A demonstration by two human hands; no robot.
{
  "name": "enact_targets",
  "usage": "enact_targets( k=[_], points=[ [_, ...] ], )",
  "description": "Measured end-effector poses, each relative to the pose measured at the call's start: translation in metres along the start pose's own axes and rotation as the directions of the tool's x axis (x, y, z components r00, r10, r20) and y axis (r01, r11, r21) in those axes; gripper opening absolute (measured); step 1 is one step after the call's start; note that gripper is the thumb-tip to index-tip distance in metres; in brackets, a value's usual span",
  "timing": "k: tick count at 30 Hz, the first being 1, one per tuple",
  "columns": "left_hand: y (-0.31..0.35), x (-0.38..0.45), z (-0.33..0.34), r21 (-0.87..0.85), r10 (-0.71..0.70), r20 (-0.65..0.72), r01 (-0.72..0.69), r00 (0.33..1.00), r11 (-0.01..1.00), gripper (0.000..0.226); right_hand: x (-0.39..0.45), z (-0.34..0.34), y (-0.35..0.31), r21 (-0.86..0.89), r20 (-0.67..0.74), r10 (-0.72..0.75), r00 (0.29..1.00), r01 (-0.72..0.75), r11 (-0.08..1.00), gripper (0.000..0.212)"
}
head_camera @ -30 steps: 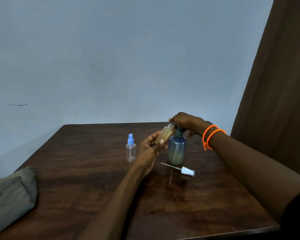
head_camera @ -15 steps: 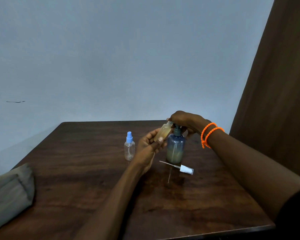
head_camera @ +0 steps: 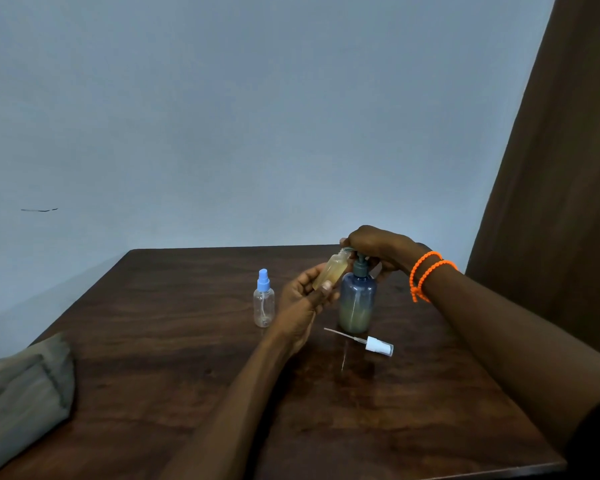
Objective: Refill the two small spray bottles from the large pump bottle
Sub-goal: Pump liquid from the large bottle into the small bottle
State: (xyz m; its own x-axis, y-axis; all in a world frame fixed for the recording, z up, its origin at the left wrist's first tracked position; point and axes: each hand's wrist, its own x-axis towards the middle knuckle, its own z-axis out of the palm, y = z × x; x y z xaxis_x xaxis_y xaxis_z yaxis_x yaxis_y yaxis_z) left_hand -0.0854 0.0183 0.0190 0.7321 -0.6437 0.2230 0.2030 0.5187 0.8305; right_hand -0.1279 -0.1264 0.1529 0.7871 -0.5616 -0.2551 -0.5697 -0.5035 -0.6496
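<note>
The large blue-tinted pump bottle point(head_camera: 357, 301) stands upright mid-table, with yellowish liquid in its lower part. My right hand point(head_camera: 378, 245) lies over its pump head and hides the spout. My left hand point(head_camera: 303, 299) holds a small open spray bottle point(head_camera: 333, 271) tilted, its mouth up at the pump spout; yellowish liquid fills much of it. Its white spray cap with dip tube point(head_camera: 378, 345) lies on the table in front of the pump bottle. A second small clear bottle with a blue spray top point(head_camera: 264, 303) stands upright to the left and looks empty.
All of this rests on a dark wooden table point(head_camera: 187, 358). A folded grey-green cloth point(head_camera: 18, 396) lies at the table's left front edge. A pale wall is behind and a brown curtain point(head_camera: 561, 202) hangs at the right.
Both hands keep their hold and position at the pump bottle. The view has shifted slightly; nothing on the table has moved.
</note>
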Motion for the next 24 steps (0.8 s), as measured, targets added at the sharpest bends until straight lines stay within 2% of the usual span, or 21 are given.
enact_targets(
  k=[6, 10, 14, 18, 24],
  points=[
    [0.000, 0.003, -0.001, -0.006, -0.001, -0.001, 0.001, 1.000, 1.000, 0.037, 0.005, 0.000, -0.001, -0.002, 0.005, -0.014, 1.000, 0.014, 1.000, 0.031],
    [0.000, 0.004, -0.002, -0.005, 0.011, 0.013, -0.011, 1.000, 1.000, 0.042, 0.006, 0.008, 0.001, 0.025, -0.035, -0.080, 0.996, 0.081, 0.996, 0.023],
    [0.000, 0.002, -0.001, -0.012, 0.008, 0.014, -0.007, 1.000, 1.000, 0.035, 0.002, 0.005, 0.000, 0.001, -0.016, -0.070, 0.997, 0.070, 0.998, 0.022],
    [-0.002, 0.002, 0.000, 0.001, 0.008, 0.005, -0.008, 1.000, 1.000, 0.033, 0.001, -0.002, -0.004, -0.039, -0.005, -0.045, 0.999, 0.044, 0.998, 0.034],
    [-0.003, 0.003, -0.001, 0.008, 0.012, 0.014, -0.012, 1.000, 1.000, 0.034, 0.008, 0.008, 0.004, 0.030, -0.027, -0.079, 0.997, 0.080, 0.996, 0.024]
  ],
)
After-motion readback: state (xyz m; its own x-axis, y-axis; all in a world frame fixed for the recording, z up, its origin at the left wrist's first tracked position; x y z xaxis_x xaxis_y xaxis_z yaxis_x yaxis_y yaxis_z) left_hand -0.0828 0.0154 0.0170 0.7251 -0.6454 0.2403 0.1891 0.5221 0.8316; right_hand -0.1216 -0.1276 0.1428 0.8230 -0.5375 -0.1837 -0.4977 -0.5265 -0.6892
